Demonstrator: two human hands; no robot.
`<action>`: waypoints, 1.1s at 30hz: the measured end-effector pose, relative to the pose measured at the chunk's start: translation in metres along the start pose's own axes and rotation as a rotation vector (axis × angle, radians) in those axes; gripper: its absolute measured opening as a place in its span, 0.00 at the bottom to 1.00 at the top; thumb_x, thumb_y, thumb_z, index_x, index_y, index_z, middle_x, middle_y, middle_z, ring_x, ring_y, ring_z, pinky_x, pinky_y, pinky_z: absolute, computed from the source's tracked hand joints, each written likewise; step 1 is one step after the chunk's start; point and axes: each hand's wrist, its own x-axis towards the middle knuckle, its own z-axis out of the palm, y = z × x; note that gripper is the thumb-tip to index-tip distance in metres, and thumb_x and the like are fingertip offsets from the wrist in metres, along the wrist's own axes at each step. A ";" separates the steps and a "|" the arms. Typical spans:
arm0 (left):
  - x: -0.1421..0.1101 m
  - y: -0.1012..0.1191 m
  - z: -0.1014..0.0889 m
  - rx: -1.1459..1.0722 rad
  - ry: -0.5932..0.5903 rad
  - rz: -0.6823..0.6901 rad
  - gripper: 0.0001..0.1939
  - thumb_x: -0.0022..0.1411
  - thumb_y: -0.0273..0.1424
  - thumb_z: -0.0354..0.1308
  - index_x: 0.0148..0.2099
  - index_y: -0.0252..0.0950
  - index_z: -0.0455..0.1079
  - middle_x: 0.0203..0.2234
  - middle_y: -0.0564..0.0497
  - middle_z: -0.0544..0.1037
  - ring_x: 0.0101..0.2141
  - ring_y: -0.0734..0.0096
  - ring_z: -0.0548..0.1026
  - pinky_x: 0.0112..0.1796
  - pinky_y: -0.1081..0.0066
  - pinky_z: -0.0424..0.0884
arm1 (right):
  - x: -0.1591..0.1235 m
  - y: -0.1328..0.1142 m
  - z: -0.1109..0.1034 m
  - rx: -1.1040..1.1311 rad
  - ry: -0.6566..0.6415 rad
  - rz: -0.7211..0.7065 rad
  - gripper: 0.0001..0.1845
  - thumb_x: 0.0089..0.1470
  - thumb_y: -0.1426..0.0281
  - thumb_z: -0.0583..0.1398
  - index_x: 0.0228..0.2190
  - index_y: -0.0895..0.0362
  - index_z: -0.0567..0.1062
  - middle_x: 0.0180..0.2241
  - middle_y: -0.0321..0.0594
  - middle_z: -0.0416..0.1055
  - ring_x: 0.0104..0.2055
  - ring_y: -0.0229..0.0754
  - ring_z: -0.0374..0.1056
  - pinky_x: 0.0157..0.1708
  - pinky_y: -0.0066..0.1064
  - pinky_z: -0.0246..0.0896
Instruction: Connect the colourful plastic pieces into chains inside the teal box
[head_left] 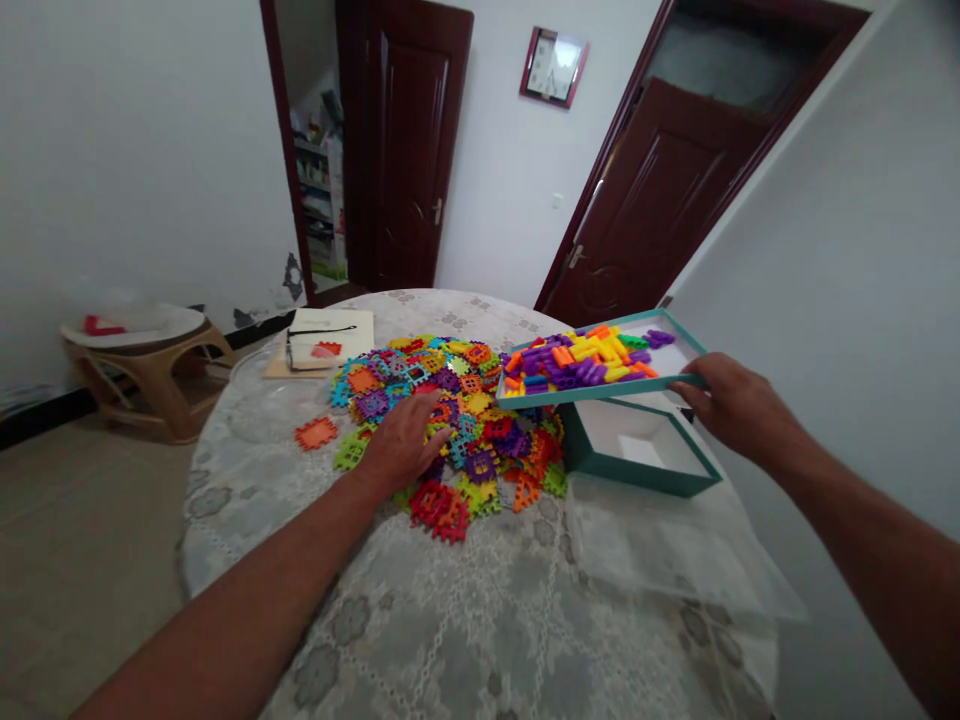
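From the head view, my left hand (405, 440) lay flat, fingers loosely spread, on the pile of colourful tiles (450, 420) mid-table. My right hand (731, 400) pinched the rim of the teal tray (675, 345), tilted above the open box (637, 445).

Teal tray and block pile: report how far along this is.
Done: colourful tubes fill the teal tray. In hand: right hand grips its edge, tilted over the teal box; left hand rests on the block pile. Left: blocks lie spread on the table.
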 end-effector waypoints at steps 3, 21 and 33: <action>-0.001 -0.001 0.002 -0.018 0.020 -0.008 0.33 0.75 0.44 0.55 0.74 0.38 0.54 0.64 0.35 0.71 0.64 0.47 0.70 0.65 0.46 0.69 | 0.019 -0.023 -0.006 -0.031 -0.023 -0.052 0.15 0.66 0.55 0.55 0.38 0.53 0.73 0.38 0.48 0.73 0.38 0.53 0.70 0.38 0.41 0.64; -0.001 -0.006 0.008 -0.029 -0.020 -0.092 0.39 0.67 0.49 0.65 0.71 0.35 0.60 0.64 0.33 0.69 0.64 0.43 0.68 0.65 0.44 0.66 | 0.086 -0.100 -0.049 -0.342 -0.096 -0.209 0.08 0.66 0.64 0.59 0.36 0.55 0.73 0.39 0.50 0.73 0.36 0.51 0.69 0.35 0.40 0.61; -0.001 -0.003 0.006 -0.007 -0.010 -0.109 0.40 0.65 0.50 0.67 0.70 0.36 0.61 0.65 0.32 0.69 0.65 0.40 0.67 0.66 0.43 0.64 | 0.098 -0.123 -0.085 -0.524 -0.108 -0.194 0.08 0.67 0.66 0.59 0.39 0.58 0.74 0.42 0.53 0.74 0.37 0.50 0.68 0.35 0.38 0.56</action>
